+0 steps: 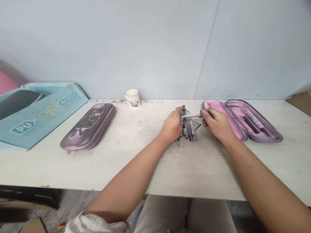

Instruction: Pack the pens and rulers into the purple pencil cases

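Two bare hands hold a slim, silvery pen level, right of centre in the frame, above a pale counter. The left hand has a narrow grip around the pen's left end; the right hand pinches its other end between thumb and fingers.

The work looks partway along. At the right of the frame a pencil case lies unzipped and spread open, with a thick pale marker and a black pen in its right half. Still outside, below the hands, is a loose pile: clear, flat rulers, a triangular set square and a short patterned stick, partly hidden by the left hand.

The open case has a soft-looking pink lining and a dark, rounded rim. Left of centre, a second case lies closed, its smooth dark shell embossed with a shiny pink design. A white paper cup with a colourful print stands near the wall; a glossy blue cardboard box fills the far left.
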The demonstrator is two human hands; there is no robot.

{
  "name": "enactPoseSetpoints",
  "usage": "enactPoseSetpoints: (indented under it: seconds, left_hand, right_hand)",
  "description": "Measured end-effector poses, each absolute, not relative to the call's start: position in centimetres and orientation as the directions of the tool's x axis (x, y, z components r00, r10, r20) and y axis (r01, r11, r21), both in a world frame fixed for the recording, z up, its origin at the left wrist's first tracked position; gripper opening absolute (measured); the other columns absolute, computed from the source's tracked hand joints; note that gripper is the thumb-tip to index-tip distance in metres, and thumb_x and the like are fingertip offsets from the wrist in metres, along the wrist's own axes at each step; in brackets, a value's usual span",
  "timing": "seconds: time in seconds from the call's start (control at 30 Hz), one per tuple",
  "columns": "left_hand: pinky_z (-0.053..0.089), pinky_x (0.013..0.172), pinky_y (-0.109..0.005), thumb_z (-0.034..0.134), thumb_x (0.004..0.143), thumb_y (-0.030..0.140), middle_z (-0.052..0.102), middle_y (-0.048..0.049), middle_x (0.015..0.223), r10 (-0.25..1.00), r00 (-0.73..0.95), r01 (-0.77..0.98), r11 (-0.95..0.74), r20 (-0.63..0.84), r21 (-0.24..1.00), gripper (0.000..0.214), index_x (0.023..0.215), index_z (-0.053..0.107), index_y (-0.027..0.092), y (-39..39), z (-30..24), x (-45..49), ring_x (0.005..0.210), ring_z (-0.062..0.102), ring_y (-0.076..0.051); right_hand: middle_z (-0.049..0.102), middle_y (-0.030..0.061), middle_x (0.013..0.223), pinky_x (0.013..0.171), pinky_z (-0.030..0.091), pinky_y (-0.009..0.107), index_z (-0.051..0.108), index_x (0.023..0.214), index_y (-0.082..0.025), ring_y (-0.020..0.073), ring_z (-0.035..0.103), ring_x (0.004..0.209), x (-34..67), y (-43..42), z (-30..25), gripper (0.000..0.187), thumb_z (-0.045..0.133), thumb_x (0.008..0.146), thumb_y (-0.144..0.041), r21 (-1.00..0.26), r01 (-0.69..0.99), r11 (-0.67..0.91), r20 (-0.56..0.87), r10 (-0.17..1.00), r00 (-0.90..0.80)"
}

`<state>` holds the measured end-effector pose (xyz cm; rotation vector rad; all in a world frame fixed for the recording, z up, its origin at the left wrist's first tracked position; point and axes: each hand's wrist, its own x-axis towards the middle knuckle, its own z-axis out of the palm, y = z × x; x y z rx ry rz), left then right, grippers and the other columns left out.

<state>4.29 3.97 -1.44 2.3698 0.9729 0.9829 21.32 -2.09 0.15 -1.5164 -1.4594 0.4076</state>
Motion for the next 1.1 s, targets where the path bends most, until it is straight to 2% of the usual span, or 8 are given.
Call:
enactPoseSetpoints:
  seconds: [0.2,0.33,0.47,0.6,0.77,0.9,1.03,1.1]
  left_hand:
    - [0.045,0.082,-0.033,0.038,0.078,0.006,0.061,-0.0080,0.097,0.742,0.496,0.448,-0.663,0.450,0.600,0.038,0.113,0.040,0.019,3.85,-1.25,4.28,0.092,0.057,-0.018]
    - [0.044,0.084,-0.034,0.037,0.080,0.008,0.061,-0.0086,0.099,0.743,0.488,0.448,-0.664,0.459,0.599,0.035,0.114,0.040,0.018,3.89,-1.21,4.22,0.094,0.057,-0.018]
    - [0.044,0.084,-0.034,0.038,0.081,0.008,0.062,-0.0080,0.098,0.744,0.490,0.450,-0.662,0.454,0.599,0.035,0.114,0.039,0.019,3.89,-1.17,4.19,0.092,0.058,-0.018]
    - [0.045,0.084,-0.035,0.038,0.081,0.009,0.062,-0.0081,0.097,0.743,0.494,0.452,-0.663,0.451,0.597,0.035,0.114,0.040,0.019,4.00,-1.16,4.15,0.090,0.059,-0.018]
    - [0.045,0.085,-0.037,0.038,0.081,0.009,0.062,-0.0092,0.100,0.736,0.497,0.452,-0.672,0.460,0.586,0.034,0.114,0.040,0.019,4.15,-1.18,4.11,0.094,0.058,-0.020]
    - [0.044,0.086,-0.037,0.038,0.081,0.009,0.060,-0.0104,0.103,0.717,0.510,0.457,-0.694,0.475,0.556,0.033,0.113,0.041,0.018,4.09,-1.13,4.13,0.097,0.057,-0.020]
    - [0.044,0.086,-0.037,0.037,0.083,0.010,0.060,-0.0107,0.101,0.717,0.512,0.468,-0.695,0.473,0.546,0.031,0.113,0.043,0.017,3.97,-1.07,4.09,0.096,0.057,-0.021]
    - [0.044,0.087,-0.038,0.036,0.083,0.011,0.060,-0.0106,0.101,0.719,0.511,0.476,-0.693,0.471,0.541,0.031,0.113,0.043,0.017,3.92,-1.07,4.06,0.096,0.056,-0.021]
  right_hand:
    - [0.058,-0.0015,0.066,0.052,0.036,0.026,0.054,0.094,-0.023,0.0127,0.048,0.053,21.26,-2.14,0.19,0.027,0.051,0.080,-0.046,-0.823,0.517,0.235,0.358,0.921,0.151]
    - [0.054,-0.0013,0.056,0.053,0.036,0.027,0.057,0.079,-0.021,0.0132,0.048,0.053,21.22,-2.03,0.01,0.031,0.045,0.083,-0.049,-0.790,0.589,0.169,0.353,0.911,0.212]
    - [0.059,-0.0012,0.069,0.052,0.037,0.026,0.053,0.101,-0.023,0.0122,0.048,0.054,21.20,-1.94,-0.13,0.030,0.051,0.081,-0.044,-0.810,0.527,0.258,0.399,0.901,0.171]
    - [0.055,-0.0012,0.059,0.054,0.037,0.026,0.056,0.080,-0.020,0.0125,0.049,0.054,21.19,-2.01,-0.04,0.028,0.047,0.083,-0.047,-0.782,0.593,0.192,0.390,0.893,0.226]
    - [0.059,-0.0012,0.068,0.052,0.037,0.026,0.055,0.097,-0.023,0.0119,0.049,0.054,21.27,-2.01,0.07,0.027,0.051,0.081,-0.044,-0.820,0.517,0.246,0.384,0.906,0.178]
    - [0.054,-0.0011,0.058,0.052,0.037,0.026,0.056,0.079,-0.020,0.0124,0.049,0.053,21.17,-2.02,0.10,0.029,0.047,0.082,-0.048,-0.810,0.551,0.201,0.381,0.895,0.233]
    - [0.057,-0.0019,0.070,0.053,0.039,0.026,0.052,0.101,-0.022,0.0112,0.051,0.054,21.08,-2.00,0.02,0.030,0.051,0.081,-0.045,-0.851,0.453,0.265,0.382,0.905,0.187]
    - [0.055,-0.0026,0.063,0.050,0.038,0.025,0.054,0.091,-0.021,0.0109,0.048,0.051,21.06,-2.03,0.01,0.026,0.050,0.081,-0.046,-0.841,0.488,0.236,0.373,0.905,0.205]
